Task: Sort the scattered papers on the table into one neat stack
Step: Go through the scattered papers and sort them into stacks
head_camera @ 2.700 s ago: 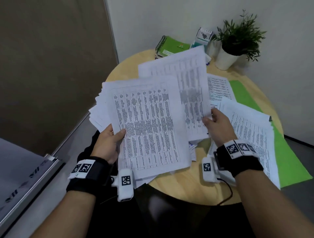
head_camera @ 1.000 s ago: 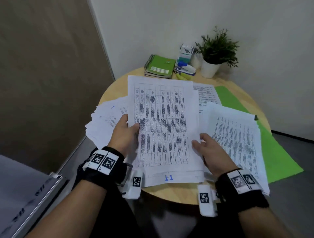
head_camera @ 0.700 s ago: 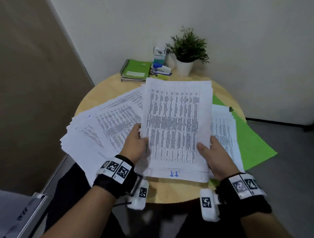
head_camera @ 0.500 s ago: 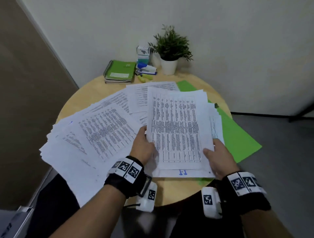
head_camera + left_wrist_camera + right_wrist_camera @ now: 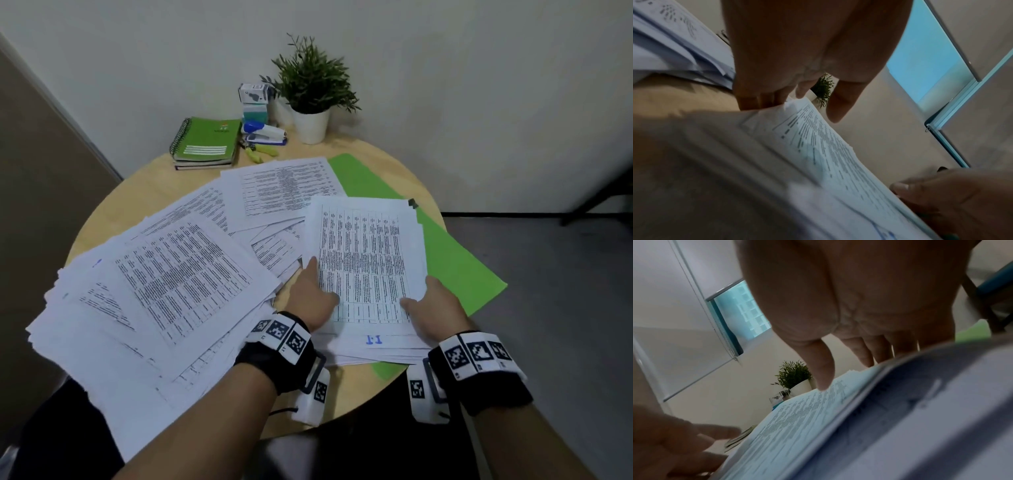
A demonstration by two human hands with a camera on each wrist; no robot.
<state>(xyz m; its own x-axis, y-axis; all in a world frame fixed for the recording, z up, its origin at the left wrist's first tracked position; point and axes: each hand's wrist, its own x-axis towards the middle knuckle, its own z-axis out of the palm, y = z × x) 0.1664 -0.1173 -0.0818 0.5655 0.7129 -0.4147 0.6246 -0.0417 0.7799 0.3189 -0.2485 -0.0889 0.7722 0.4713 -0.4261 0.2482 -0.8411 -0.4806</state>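
Left hand [image 5: 313, 298] and right hand [image 5: 433, 301] grip the gathered stack [image 5: 368, 270] by its side edges, thumbs on top, probably to square it; fanned loose sheets [image 5: 164, 284] lie left on the surface [image 5: 154, 192].

Dim, even indoor light; head view sharp at centre, wrist views soft and shadowed.

Head view: muted exposure, no glare, printed text on the papers [image 5: 366, 260] legible mid-frame; straight wall lines bow toward the edges, wide-angle stretch strongest at lower left where the sheets smear slightly. Soft shadow under the plant [image 5: 313, 82] on the wall, upper centre. Left wrist view: the left hand [image 5: 807, 48] fills the top, dark and underlit; paper in the lower left is blurred grey; a bright blue-tinted window [image 5: 929, 56] at upper right is the clear light source. Right wrist view: window [image 5: 742, 309] glows at upper left; lower right sheets out of focus.
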